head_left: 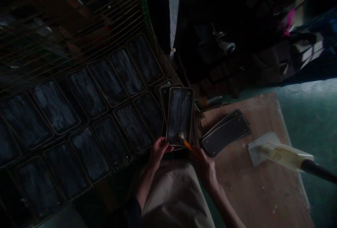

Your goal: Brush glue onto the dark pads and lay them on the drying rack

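Note:
My left hand (157, 150) holds a dark rectangular panel (180, 114) with a light rim, gripping it at its lower left edge. The panel's face shows whitish streaks. My right hand (204, 163) holds a small brush with an orange handle (186, 143), and its bristle tip touches the bottom of the panel. Another similar panel sits just behind the held one.
A wire rack (79, 45) at the left carries several streaked dark panels in rows. A small stack of dark panels (225, 133) lies on a wooden board (252, 186). A pale container (279, 154) with a dark handle lies at the right. Dim clutter fills the background.

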Demonstrator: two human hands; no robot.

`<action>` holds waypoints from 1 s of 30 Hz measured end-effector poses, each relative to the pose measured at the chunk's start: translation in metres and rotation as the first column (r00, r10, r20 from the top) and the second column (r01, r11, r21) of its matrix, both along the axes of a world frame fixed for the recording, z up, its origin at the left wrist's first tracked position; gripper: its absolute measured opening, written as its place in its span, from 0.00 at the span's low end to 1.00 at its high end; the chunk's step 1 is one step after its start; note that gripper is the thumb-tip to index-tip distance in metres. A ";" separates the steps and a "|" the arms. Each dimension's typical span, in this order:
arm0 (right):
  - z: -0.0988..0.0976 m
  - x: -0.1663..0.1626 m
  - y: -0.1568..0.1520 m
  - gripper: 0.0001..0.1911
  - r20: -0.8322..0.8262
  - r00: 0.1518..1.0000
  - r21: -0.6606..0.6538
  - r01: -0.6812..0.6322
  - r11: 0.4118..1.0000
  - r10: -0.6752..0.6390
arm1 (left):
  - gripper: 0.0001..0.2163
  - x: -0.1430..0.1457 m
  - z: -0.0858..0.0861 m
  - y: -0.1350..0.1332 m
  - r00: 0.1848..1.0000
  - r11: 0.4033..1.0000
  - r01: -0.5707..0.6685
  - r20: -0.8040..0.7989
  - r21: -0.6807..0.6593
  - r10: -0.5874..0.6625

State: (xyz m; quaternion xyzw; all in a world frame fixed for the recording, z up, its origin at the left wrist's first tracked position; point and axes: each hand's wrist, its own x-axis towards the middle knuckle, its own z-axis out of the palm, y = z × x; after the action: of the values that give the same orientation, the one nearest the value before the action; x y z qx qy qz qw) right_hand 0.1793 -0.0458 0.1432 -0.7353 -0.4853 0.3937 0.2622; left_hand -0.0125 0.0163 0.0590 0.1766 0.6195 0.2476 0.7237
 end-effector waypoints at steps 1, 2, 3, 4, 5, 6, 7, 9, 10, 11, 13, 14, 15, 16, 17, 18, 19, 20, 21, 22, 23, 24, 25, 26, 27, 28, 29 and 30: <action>0.000 -0.004 -0.002 0.12 -0.023 0.999 -0.015 -0.034 0.999 0.034 | 0.19 0.000 0.000 0.000 1.000 1.000 -0.002 -0.001 0.000 0.002; 0.002 -0.007 -0.004 0.12 -0.042 0.998 -0.025 -0.050 0.998 0.049 | 0.19 -0.001 0.001 0.000 1.000 1.000 -0.001 0.002 0.001 0.001; 0.004 -0.008 -0.006 0.12 -0.057 0.997 -0.035 -0.046 0.998 0.044 | 0.19 -0.001 0.003 0.000 1.000 1.000 0.006 0.007 0.003 -0.006; 0.007 -0.008 -0.006 0.12 -0.063 0.998 -0.038 -0.018 0.999 0.016 | 0.19 -0.002 0.006 0.001 1.000 1.000 0.021 0.013 0.002 -0.021; 0.010 -0.005 -0.006 0.11 -0.058 0.998 -0.031 0.028 0.999 -0.030 | 0.19 -0.003 0.010 0.001 0.999 0.999 0.046 0.022 0.001 -0.046; 0.012 -0.001 -0.004 0.12 -0.044 0.995 -0.008 0.089 0.996 -0.089 | 0.19 -0.004 0.015 0.003 0.996 0.997 0.075 0.042 0.000 -0.075; 0.013 0.005 -0.001 0.13 -0.026 0.988 0.032 0.156 0.987 -0.155 | 0.19 -0.004 0.021 0.005 0.992 0.995 0.103 0.073 0.005 -0.103; 0.011 0.018 0.005 0.16 0.014 0.960 0.136 0.276 0.951 -0.280 | 0.20 -0.005 0.034 0.012 0.976 0.990 0.137 0.165 0.031 -0.140; 0.007 0.023 0.008 0.18 0.036 0.945 0.184 0.313 0.932 -0.325 | 0.19 -0.005 0.042 0.017 0.965 0.989 0.139 0.216 0.050 -0.147; 0.002 0.027 0.011 0.19 0.060 0.936 0.217 0.328 0.919 -0.348 | 0.19 -0.005 0.050 0.022 0.956 0.989 0.132 0.256 0.070 -0.146; -0.011 0.031 0.016 0.18 0.141 0.933 0.238 0.293 0.926 -0.331 | 0.18 -0.008 0.066 0.033 0.948 0.989 0.103 0.292 0.105 -0.130; -0.019 0.031 0.019 0.18 0.193 0.939 0.214 0.242 0.946 -0.284 | 0.17 -0.011 0.074 0.039 0.947 0.989 0.087 0.298 0.123 -0.121; -0.028 0.028 0.020 0.17 0.242 0.947 0.176 0.174 0.969 -0.214 | 0.16 -0.014 0.082 0.044 0.946 0.986 0.074 0.302 0.147 -0.116; -0.037 0.024 0.022 0.17 0.279 0.951 0.138 0.098 0.986 -0.133 | 0.15 -0.020 0.089 0.050 0.944 0.982 0.068 0.306 0.177 -0.120; -0.047 0.020 0.023 0.17 0.306 0.951 0.103 0.024 0.994 -0.055 | 0.13 -0.026 0.095 0.055 0.942 0.975 0.068 0.307 0.211 -0.132; -0.057 0.015 0.023 0.18 0.321 0.947 0.089 -0.041 0.995 0.010 | 0.12 -0.035 0.099 0.060 0.943 0.967 0.071 0.300 0.245 -0.145; -0.067 0.010 0.023 0.20 0.330 0.943 0.099 -0.088 0.991 0.050 | 0.11 -0.045 0.103 0.065 0.947 0.959 0.071 0.284 0.273 -0.151; -0.077 0.006 0.023 0.21 0.339 0.938 0.114 -0.116 0.987 0.071 | 0.10 -0.056 0.106 0.070 0.954 0.954 0.064 0.262 0.293 -0.144; -0.087 0.003 0.022 0.22 0.352 0.933 0.138 -0.133 0.981 0.077 | 0.10 -0.069 0.107 0.075 0.964 0.951 0.046 0.236 0.307 -0.123; -0.095 0.001 0.021 0.24 0.359 0.929 0.141 -0.143 0.980 0.084 | 0.10 -0.083 0.108 0.080 0.974 0.948 0.014 0.211 0.318 -0.086; -0.103 0.000 0.020 0.25 0.364 0.927 0.141 -0.150 0.979 0.090 | 0.10 -0.098 0.107 0.086 0.982 0.944 -0.026 0.186 0.330 -0.037; -0.108 0.000 0.019 0.27 0.365 0.926 0.136 -0.154 0.979 0.095 | 0.10 -0.113 0.106 0.092 0.987 0.936 -0.072 0.163 0.344 0.016; -0.111 0.001 0.018 0.28 0.361 0.927 0.122 -0.155 0.980 0.102 | 0.10 -0.129 0.104 0.098 0.988 0.925 -0.116 0.139 0.362 0.070; -0.113 0.001 0.018 0.28 0.356 0.929 0.110 -0.153 0.982 0.105 | 0.10 -0.145 0.101 0.106 0.986 0.910 -0.154 0.112 0.384 0.120; -0.113 0.001 0.019 0.28 0.353 0.930 0.100 -0.144 0.985 0.100 | 0.10 -0.161 0.098 0.114 0.983 0.893 -0.184 0.082 0.410 0.164; -0.111 0.000 0.020 0.27 0.355 0.931 0.094 -0.128 0.987 0.087 | 0.09 -0.177 0.095 0.123 0.978 0.876 -0.205 0.053 0.437 0.203; -0.108 -0.002 0.022 0.25 0.364 0.929 0.093 -0.107 0.990 0.066 | 0.09 -0.192 0.092 0.133 0.973 0.859 -0.217 0.028 0.464 0.231; -0.106 -0.005 0.025 0.23 0.378 0.925 0.098 -0.082 0.992 0.039 | 0.07 -0.207 0.089 0.143 0.968 0.843 -0.225 0.010 0.489 0.252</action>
State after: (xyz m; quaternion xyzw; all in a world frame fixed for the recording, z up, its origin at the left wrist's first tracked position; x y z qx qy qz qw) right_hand 0.1741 -0.0213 0.0376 -0.7658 -0.5702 0.2260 0.1933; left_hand -0.2193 0.1592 0.1477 0.2811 0.5740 0.4784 0.6022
